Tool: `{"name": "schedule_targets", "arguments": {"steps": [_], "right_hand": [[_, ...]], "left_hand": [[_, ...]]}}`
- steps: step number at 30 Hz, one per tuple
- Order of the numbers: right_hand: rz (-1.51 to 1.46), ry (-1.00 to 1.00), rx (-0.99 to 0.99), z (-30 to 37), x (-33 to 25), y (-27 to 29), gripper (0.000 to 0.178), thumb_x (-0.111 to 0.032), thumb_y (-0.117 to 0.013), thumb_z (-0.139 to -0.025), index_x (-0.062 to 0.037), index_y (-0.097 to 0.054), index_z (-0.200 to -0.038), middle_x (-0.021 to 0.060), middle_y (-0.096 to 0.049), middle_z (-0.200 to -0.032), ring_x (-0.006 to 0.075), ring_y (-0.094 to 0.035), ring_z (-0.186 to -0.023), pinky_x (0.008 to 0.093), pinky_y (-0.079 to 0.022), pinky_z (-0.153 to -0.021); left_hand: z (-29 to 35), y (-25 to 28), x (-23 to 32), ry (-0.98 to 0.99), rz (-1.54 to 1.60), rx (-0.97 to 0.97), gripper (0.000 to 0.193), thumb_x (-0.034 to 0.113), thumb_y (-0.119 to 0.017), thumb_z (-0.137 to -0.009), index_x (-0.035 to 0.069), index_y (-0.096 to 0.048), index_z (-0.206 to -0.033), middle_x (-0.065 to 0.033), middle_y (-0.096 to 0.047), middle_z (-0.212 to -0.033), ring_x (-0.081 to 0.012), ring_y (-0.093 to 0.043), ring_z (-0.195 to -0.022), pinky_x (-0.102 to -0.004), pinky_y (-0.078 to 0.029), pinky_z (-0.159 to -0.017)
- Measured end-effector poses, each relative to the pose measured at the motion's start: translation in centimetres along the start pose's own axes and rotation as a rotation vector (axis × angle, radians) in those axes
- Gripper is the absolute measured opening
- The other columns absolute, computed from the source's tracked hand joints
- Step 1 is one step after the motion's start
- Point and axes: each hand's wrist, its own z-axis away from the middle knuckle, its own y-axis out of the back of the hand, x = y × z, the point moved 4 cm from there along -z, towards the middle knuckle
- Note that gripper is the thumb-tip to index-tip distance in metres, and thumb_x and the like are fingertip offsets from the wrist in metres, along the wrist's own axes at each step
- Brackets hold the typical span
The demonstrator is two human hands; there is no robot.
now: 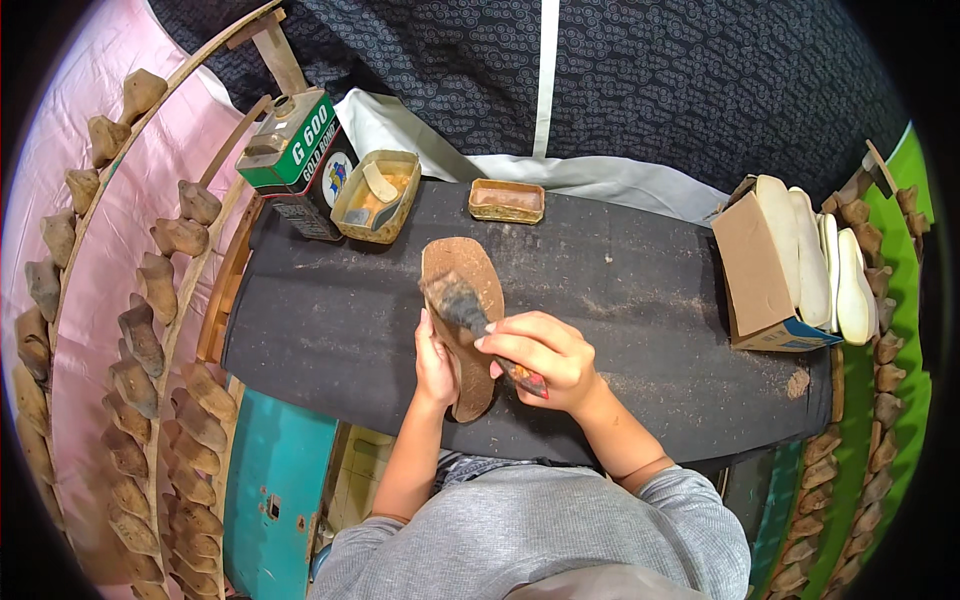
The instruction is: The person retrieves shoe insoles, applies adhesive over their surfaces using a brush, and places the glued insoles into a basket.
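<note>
A brown shoe insole (462,270) lies lengthwise on the dark cloth-covered table (650,310). My left hand (434,362) presses on its left edge near the heel end and steadies it. My right hand (545,358) grips a worn brush (470,312) by its handle, with the dark bristles resting on the middle of the insole.
At the table's back stand a green-and-white tin can (295,160), a square tin of yellowish glue (376,196) and a small shallow tin (507,200). An open cardboard box with pale soles (800,270) sits at the right. Racks of wooden shoe lasts (150,330) line both sides.
</note>
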Motion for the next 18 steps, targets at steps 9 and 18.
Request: {"name": "schedule_targets", "arguments": {"steps": [9, 18], "right_hand": [[-0.007, 0.037, -0.016, -0.4, -0.4, 0.2, 0.027, -0.003, -0.076, -0.064, -0.0026, -0.071, -0.09, 0.0103, -0.065, -0.087, 0.0248, -0.066, -0.072, 0.031, -0.056, -0.064], [-0.023, 0.047, -0.03, -0.3, -0.8, 0.6, 0.021, -0.006, -0.076, -0.068, -0.0026, -0.071, -0.089, 0.0106, -0.065, -0.087, 0.0236, -0.067, -0.074, 0.0313, -0.056, -0.066]], "left_hand": [[0.6, -0.4, 0.6, 0.009, 0.027, -0.17, 0.057, 0.049, -0.019, -0.1, 0.009, -0.045, -0.131, -0.008, -0.06, -0.116, -0.0232, -0.061, -0.103, -0.0377, -0.048, -0.091], [0.2, -0.8, 1.0, -0.006, -0.026, -0.052, 0.058, 0.05, -0.021, -0.1, 0.008, -0.042, -0.134, -0.01, -0.056, -0.125, -0.0227, -0.054, -0.115, -0.0367, -0.044, -0.097]]}}
